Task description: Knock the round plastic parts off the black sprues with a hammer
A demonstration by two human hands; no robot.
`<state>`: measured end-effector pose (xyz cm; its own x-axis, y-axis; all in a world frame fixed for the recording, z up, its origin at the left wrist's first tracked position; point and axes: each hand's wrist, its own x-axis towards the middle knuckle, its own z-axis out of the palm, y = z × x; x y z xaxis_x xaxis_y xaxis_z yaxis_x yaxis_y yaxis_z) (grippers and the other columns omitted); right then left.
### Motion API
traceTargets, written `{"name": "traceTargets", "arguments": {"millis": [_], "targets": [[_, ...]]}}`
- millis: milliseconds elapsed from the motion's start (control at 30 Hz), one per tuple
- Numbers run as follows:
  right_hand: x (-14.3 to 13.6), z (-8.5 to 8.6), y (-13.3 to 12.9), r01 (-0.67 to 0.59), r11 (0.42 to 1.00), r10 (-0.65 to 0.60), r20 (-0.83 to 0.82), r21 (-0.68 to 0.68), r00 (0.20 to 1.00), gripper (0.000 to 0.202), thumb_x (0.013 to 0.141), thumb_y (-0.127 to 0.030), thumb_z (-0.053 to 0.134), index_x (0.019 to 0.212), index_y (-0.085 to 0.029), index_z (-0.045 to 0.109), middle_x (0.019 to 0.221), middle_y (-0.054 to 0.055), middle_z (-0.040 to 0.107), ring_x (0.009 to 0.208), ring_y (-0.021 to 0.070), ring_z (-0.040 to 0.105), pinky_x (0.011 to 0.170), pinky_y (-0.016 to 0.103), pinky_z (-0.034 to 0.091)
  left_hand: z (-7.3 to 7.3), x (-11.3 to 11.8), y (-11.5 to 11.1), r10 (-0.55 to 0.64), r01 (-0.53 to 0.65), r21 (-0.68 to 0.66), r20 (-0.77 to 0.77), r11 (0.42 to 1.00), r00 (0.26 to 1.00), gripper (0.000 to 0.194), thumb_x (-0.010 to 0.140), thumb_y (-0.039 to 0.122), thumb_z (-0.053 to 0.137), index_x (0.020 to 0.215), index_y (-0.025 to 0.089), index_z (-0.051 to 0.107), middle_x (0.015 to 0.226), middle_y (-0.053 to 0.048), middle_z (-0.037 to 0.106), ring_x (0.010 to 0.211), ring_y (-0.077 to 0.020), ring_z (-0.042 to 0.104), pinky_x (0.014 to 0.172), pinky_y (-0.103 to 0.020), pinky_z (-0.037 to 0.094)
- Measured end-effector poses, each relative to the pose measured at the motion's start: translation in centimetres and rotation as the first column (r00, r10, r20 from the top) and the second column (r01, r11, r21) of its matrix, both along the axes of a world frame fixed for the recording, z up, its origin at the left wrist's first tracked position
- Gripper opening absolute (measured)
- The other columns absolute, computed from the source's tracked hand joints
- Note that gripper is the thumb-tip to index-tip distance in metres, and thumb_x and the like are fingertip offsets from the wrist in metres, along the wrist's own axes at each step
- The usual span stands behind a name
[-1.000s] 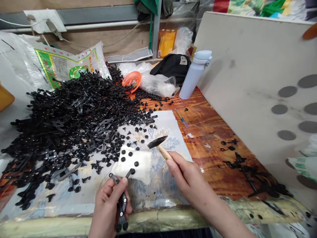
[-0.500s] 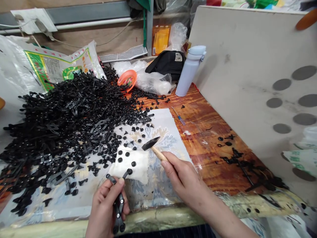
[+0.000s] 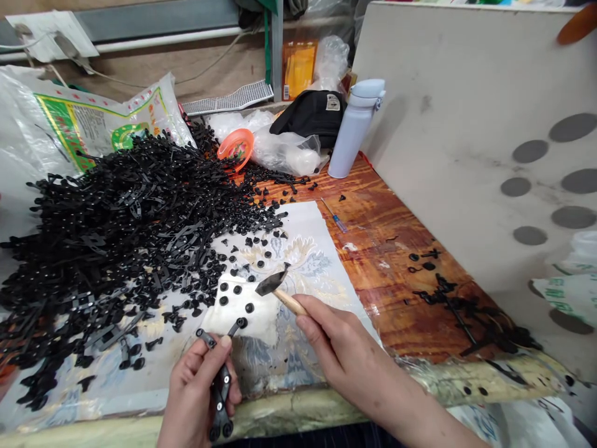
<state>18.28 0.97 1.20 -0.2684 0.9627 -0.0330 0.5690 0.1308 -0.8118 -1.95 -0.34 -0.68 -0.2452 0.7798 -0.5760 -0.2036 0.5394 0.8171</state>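
Observation:
My left hand (image 3: 203,379) grips a black jointed plastic linkage (image 3: 221,398) with round ends and shiny rivets. One round end of it rests at the lower edge of a white cloth pad (image 3: 263,317). Several small black round caps (image 3: 249,307) sit on that pad. In my right hand (image 3: 333,339) is a small hammer (image 3: 275,285), held by its wooden handle. The dark hammer head hangs over the pad's upper right, above and to the right of the linkage end.
A large heap of black plastic parts (image 3: 135,211) covers the left. Behind stand an orange dish (image 3: 236,149), a black bag (image 3: 312,118) and a pale blue bottle (image 3: 352,130). A small screwdriver (image 3: 336,219) lies right of the patterned sheet (image 3: 326,267). A grey panel (image 3: 448,106) borders the right.
The hammer in my right hand has moved down and left, closer to the pad and the linkage end. My left hand keeps its grip. The whole view has shifted slightly.

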Motion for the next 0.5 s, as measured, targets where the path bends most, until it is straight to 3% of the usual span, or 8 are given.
{"name": "traceTargets", "arguments": {"millis": [233, 367, 500], "targets": [[-0.62, -0.22, -0.21, -0.132, 0.988, 0.122, 0.120, 0.078, 0.985, 0.043, 0.095, -0.022, 0.036, 0.138, -0.024, 0.042, 0.090, 0.007, 0.068, 0.082, 0.0214, 0.066, 0.074, 0.036, 0.053, -0.08, -0.07, -0.04, -0.009, 0.009, -0.002, 0.016, 1.000, 1.000, 0.036, 0.064, 0.045, 0.076, 0.061, 0.019, 0.051, 0.032, 0.004, 0.053, 0.024, -0.0075, 0.040, 0.026, -0.014, 0.033], [-0.92, 0.10, 0.27, -0.187, 0.977, 0.158, 0.243, 0.104, 0.957, 0.046, 0.094, -0.020, 0.038, 0.139, -0.026, 0.041, 0.089, 0.008, 0.069, 0.079, 0.0229, 0.066, 0.069, 0.037, 0.053, -0.11, -0.27, -0.08, -0.013, 0.013, -0.010, 0.026, 1.000, 1.000, 0.034, 0.066, 0.043, 0.075, 0.060, 0.019, 0.052, 0.034, 0.004, 0.054, 0.024, -0.0070, 0.041, 0.026, -0.014, 0.033], [-0.86, 0.42, 0.71, -0.132, 0.984, 0.112, 0.154, 0.124, 0.982, 0.041, 0.096, -0.023, 0.036, 0.136, -0.026, 0.045, 0.094, 0.007, 0.069, 0.082, 0.0211, 0.066, 0.072, 0.036, 0.053, -0.04, -0.44, 0.11, 0.004, -0.002, -0.026, 0.055, 1.000, 0.998, 0.033, 0.063, 0.042, 0.077, 0.063, 0.019, 0.053, 0.036, 0.005, 0.055, 0.025, -0.0077, 0.041, 0.025, -0.015, 0.033]]}}
